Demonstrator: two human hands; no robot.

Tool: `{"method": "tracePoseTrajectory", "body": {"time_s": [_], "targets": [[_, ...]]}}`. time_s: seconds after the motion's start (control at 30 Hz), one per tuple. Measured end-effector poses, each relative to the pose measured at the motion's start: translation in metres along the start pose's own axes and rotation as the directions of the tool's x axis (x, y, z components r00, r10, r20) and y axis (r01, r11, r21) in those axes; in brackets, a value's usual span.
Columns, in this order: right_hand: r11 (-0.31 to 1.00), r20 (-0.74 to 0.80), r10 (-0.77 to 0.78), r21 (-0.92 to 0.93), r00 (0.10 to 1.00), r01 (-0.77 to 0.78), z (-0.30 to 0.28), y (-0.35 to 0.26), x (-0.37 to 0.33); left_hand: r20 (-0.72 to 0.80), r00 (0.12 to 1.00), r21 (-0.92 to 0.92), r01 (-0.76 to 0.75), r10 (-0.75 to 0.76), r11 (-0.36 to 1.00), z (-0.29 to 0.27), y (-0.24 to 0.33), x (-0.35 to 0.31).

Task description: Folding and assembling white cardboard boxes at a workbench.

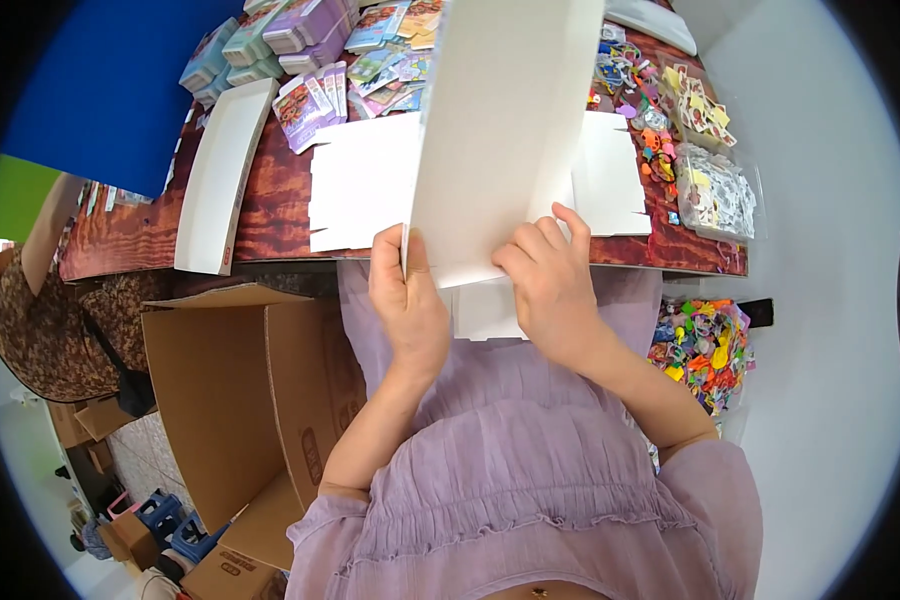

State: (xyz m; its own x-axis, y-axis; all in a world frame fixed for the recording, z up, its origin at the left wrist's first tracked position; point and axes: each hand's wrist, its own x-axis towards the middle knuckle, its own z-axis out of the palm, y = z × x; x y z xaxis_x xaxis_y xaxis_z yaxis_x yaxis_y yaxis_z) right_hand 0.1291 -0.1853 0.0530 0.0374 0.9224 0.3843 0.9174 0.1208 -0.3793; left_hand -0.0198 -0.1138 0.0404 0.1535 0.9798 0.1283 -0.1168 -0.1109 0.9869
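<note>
A long white cardboard box point(505, 130), partly folded, is held up at a slant over the near edge of the table. My left hand point(407, 295) pinches its left wall close to the near end, thumb on one side and fingers on the other. At the near right corner, my right hand point(550, 275) has its fingers bent over the cardboard, with one finger raised. Beneath the box, a flat white cardboard blank point(363, 185) with notched edges lies on the table. Part of another white piece point(485, 310) shows below the hands, over my lap.
A shallow white tray point(220, 175) lies left on the red-brown table point(280, 215). Small packs point(310, 105) and stacked boxes stand behind. Colourful trinkets point(655, 140) and a clear tub point(715, 195) are right. An open brown carton point(220, 400) stands lower left; another person point(50, 310) is beyond.
</note>
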Motion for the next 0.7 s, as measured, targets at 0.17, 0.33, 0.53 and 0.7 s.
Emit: {"method": "tracePoseTrajectory", "body": {"time_s": [0.17,0.33,0.53,0.7], "targets": [[0.997,0.133,-0.006,0.081,0.991,-0.004,0.008,0.007,-0.001,0.045,0.997,0.199,-0.070,0.062,0.977,0.004,-0.007,-0.004],[0.984,0.173,-0.109,0.157,0.979,0.082,-0.021,0.005,0.003,0.087,0.994,0.181,0.055,-0.072,0.982,-0.014,-0.010,0.027],[0.838,0.144,-0.085,-0.525,0.986,0.149,-0.121,0.066,0.092,0.384,0.922,0.336,-0.084,-0.055,0.938,-0.052,0.034,0.085],[0.940,0.494,0.335,-0.234,0.803,-0.248,-0.146,0.104,0.090,0.317,0.948,-0.378,0.129,-0.003,0.917,-0.034,0.078,0.124]]}}
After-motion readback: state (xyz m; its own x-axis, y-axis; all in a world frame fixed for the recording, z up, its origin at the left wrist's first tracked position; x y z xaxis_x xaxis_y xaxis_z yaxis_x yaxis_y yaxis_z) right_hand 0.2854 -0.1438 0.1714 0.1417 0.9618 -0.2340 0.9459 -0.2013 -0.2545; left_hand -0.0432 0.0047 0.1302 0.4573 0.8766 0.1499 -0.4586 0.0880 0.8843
